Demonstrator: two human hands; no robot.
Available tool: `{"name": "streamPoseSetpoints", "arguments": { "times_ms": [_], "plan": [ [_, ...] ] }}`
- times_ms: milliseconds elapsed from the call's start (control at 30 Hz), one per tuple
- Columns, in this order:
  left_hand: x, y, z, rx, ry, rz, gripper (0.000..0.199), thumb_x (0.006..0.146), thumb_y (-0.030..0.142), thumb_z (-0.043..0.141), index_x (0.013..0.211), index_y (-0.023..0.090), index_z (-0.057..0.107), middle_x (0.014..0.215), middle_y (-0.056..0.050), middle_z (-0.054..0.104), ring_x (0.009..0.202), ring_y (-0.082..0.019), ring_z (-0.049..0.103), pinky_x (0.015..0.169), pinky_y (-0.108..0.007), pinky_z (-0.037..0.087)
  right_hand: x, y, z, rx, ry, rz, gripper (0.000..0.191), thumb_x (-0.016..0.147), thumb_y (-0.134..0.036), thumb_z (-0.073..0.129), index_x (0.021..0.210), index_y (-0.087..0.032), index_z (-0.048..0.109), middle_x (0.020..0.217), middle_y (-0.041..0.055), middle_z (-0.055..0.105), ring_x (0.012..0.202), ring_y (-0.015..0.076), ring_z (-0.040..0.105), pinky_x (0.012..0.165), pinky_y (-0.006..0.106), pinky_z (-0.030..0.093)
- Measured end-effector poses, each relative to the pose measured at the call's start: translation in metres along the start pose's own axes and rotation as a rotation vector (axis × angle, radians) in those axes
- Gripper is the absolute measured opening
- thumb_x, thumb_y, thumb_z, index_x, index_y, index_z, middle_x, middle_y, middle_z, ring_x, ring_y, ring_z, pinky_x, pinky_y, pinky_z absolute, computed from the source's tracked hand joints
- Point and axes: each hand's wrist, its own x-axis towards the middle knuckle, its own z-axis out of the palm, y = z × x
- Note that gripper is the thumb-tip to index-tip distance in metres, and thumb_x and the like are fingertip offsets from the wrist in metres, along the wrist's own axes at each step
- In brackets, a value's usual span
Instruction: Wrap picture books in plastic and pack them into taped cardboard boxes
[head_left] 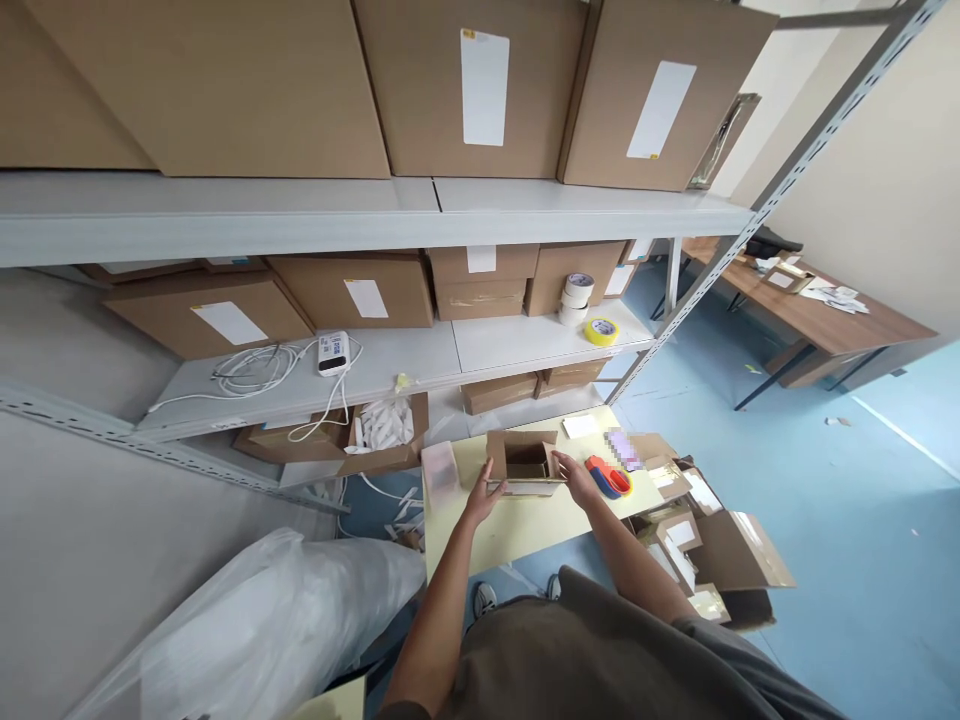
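A small open cardboard box (531, 489) rests on the pale yellow table (480, 545) in front of me, its top flaps raised and its inside dark. My left hand (482, 495) grips its left side, thumb near the front edge. On the opposite side, my right hand (576, 480) holds the right flap and edge. Just right of that hand lies a red and blue tape dispenser (609, 478). Beyond it is a blurred purple item (623, 450). A white card (580, 427) lies behind the box, and a pinkish translucent container (441, 470) stands to its left.
Shelves (375, 370) ahead carry large cartons, tape rolls (576, 295) and a white power strip (334, 353) with cables. A big carton of small boxes (739, 550) stands right of the table. A plastic-wrapped bundle (285, 610) is at left, a wooden desk (847, 310) far right.
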Motion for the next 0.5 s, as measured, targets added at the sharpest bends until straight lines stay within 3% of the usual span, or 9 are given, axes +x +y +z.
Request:
{"name": "streamPoseSetpoints", "arguments": {
  "times_ms": [133,267,400,500],
  "plan": [
    [-0.002,0.005,0.006,0.035,0.102,-0.015,0.071,0.093,0.056,0.069,0.154,0.025,0.053,0.163,-0.015,0.048,0.149,-0.030,0.047,0.123,-0.043,0.036,-0.005,0.009,0.002,0.079,-0.042,0.163,0.066,0.087,-0.074,0.053,0.137,-0.033,0.070,0.154,0.0054,0.060,0.139,0.0303,0.054,0.111,0.048,0.044],
    [-0.001,0.011,0.017,0.198,0.212,-0.089,0.063,0.100,0.054,0.057,0.152,0.021,0.053,0.147,-0.014,0.064,0.127,-0.027,0.065,0.107,-0.038,0.049,-0.005,0.018,0.007,0.186,-0.027,0.131,0.070,0.085,-0.074,0.059,0.139,-0.031,0.067,0.148,0.0081,0.063,0.134,0.0300,0.059,0.111,0.045,0.044],
    [0.005,0.025,0.020,0.384,0.327,-0.175,0.093,0.095,0.051,0.066,0.169,0.016,0.021,0.142,-0.019,0.065,0.126,-0.031,0.066,0.099,-0.037,0.054,-0.001,0.031,0.017,0.136,0.065,0.023,0.081,0.064,-0.056,0.084,0.136,-0.025,0.061,0.136,0.0126,0.066,0.111,0.0296,0.068,0.095,0.042,0.055],
    [0.018,0.042,0.012,0.574,0.305,-0.078,0.105,0.093,0.045,0.070,0.172,0.023,0.004,0.164,-0.021,0.044,0.141,-0.034,0.055,0.100,-0.037,0.053,0.005,0.037,0.022,0.049,0.129,-0.012,0.095,0.060,-0.050,0.084,0.145,-0.027,0.049,0.139,0.0129,0.062,0.098,0.0253,0.070,0.088,0.042,0.059]
  ]
}}
